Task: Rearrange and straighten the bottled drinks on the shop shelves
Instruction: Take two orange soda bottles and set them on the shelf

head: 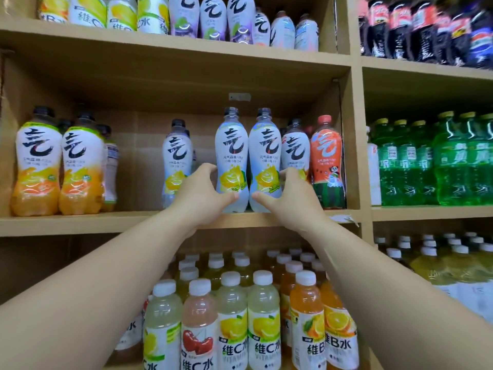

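Two pale-blue lemon drink bottles stand upright side by side at the front of the middle shelf (106,222). My left hand (202,193) is wrapped around the lower part of the left lemon bottle (230,150). My right hand (289,196) grips the lower part of the right lemon bottle (265,150). Both bottles rest on the shelf board and touch each other. A third lemon bottle (177,156) stands further back to the left, apart from the pair.
Orange-flavoured bottles (36,166) stand at the shelf's left, with a gap between them and the lemon ones. A dark-labelled bottle (294,148) and a watermelon bottle (326,161) stand right. Green soda bottles (437,161) fill the neighbouring bay. White-capped vitamin drinks (232,316) crowd the lower shelf.
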